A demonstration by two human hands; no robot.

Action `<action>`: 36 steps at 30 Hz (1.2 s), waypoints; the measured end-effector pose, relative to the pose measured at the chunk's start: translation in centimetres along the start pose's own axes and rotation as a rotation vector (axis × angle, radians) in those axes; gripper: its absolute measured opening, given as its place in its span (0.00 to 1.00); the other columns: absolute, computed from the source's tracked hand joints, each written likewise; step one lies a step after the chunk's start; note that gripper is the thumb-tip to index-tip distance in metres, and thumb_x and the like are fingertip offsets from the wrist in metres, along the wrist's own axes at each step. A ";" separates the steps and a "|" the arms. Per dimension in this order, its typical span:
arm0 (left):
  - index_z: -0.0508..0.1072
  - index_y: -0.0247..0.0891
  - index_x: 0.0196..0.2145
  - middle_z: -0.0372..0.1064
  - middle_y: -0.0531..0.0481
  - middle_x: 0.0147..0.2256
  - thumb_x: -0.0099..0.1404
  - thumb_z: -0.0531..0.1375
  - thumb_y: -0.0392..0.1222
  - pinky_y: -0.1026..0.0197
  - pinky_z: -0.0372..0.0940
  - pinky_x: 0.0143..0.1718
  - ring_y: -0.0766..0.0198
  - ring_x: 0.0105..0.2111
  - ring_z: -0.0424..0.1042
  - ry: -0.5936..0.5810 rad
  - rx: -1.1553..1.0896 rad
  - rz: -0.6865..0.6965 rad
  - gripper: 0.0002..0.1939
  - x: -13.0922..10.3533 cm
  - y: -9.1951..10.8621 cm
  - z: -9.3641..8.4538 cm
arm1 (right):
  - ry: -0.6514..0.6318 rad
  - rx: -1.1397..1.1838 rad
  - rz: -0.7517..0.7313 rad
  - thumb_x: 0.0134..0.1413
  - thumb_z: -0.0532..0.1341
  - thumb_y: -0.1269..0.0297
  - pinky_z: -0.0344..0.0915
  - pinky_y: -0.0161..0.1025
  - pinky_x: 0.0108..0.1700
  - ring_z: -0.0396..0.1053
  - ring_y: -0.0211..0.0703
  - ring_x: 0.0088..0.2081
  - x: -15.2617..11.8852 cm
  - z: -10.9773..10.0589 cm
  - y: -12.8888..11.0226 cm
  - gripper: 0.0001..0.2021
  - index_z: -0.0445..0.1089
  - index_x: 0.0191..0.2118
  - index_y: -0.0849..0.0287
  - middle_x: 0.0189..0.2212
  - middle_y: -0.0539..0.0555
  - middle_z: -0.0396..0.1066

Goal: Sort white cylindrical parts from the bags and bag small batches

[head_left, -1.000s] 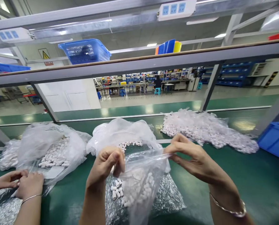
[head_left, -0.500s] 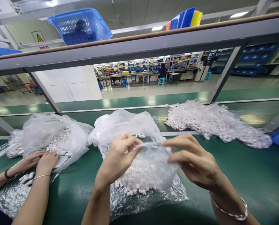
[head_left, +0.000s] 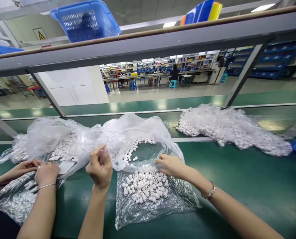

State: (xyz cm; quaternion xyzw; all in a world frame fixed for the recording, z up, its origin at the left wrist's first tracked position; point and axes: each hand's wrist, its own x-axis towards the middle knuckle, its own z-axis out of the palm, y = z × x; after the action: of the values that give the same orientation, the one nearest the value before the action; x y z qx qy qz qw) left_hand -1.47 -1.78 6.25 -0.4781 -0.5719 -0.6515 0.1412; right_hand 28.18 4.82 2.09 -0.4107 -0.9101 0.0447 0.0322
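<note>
My left hand [head_left: 100, 167] is raised left of the pile, fingers curled to the thumb in front of clear film. What it pinches, if anything, I cannot make out. With bent fingers, my right hand [head_left: 171, 165] pinches the near rim of a translucent plastic bag [head_left: 138, 124], which lies with its mouth spread toward me. Small white plastic fittings [head_left: 148, 187] are heaped before the bag on a crinkled clear plastic sheet [head_left: 140, 214]. More of these pieces lie scattered inside the bag mouth, around a bare patch.
Beside me on the left, a co-worker's hands [head_left: 47, 172] work at another open bag of white pieces [head_left: 63, 149]. A long filled bag [head_left: 225, 127] lies at the back right of the green table [head_left: 237, 182]. Overhead, a shelf carries a blue basket [head_left: 85, 21].
My hands have moved apart; the left went left and the right dropped toward the bag's rim. The film held between them no longer covers the heap, and the bag mouth lies wider.
</note>
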 end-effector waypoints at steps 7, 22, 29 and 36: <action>0.74 0.35 0.43 0.70 0.52 0.27 0.67 0.58 0.41 0.67 0.61 0.29 0.67 0.24 0.70 -0.197 0.164 0.163 0.10 -3.8 -4.6 2.4 | 0.165 0.104 0.214 0.66 0.44 0.58 0.49 0.29 0.35 0.62 0.29 0.32 2.6 -2.1 0.0 0.16 0.64 0.48 0.59 0.40 0.54 0.69; 0.74 0.36 0.41 0.73 0.50 0.28 0.68 0.56 0.45 0.66 0.62 0.30 0.65 0.26 0.72 -0.306 0.133 0.085 0.12 -4.7 -5.8 2.9 | -0.042 0.466 0.223 0.57 0.57 0.52 0.56 0.29 0.40 0.65 0.33 0.40 -3.1 1.6 -0.9 0.15 0.73 0.41 0.57 0.40 0.52 0.70; 0.74 0.36 0.41 0.71 0.52 0.28 0.67 0.57 0.44 0.68 0.62 0.30 0.67 0.25 0.70 -0.284 0.133 0.081 0.10 -4.6 -5.9 2.7 | -0.086 1.249 0.348 0.58 0.54 0.46 0.66 0.30 0.38 0.66 0.29 0.37 -4.4 0.1 0.3 0.21 0.58 0.44 0.60 0.41 0.52 0.66; 0.73 0.36 0.40 0.71 0.54 0.27 0.67 0.59 0.42 0.70 0.61 0.30 0.69 0.25 0.69 -0.288 0.128 0.079 0.08 -4.5 -5.9 2.7 | -0.255 0.763 0.224 0.56 0.58 0.46 0.44 0.26 0.28 0.49 0.22 0.26 -5.1 0.4 0.6 0.20 0.70 0.45 0.56 0.25 0.47 0.57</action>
State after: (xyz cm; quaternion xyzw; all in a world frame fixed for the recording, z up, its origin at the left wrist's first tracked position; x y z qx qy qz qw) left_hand -2.26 0.71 -1.15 -0.5785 -0.6073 -0.5326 0.1135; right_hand 31.97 1.37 1.52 -0.4569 -0.7747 0.4324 0.0641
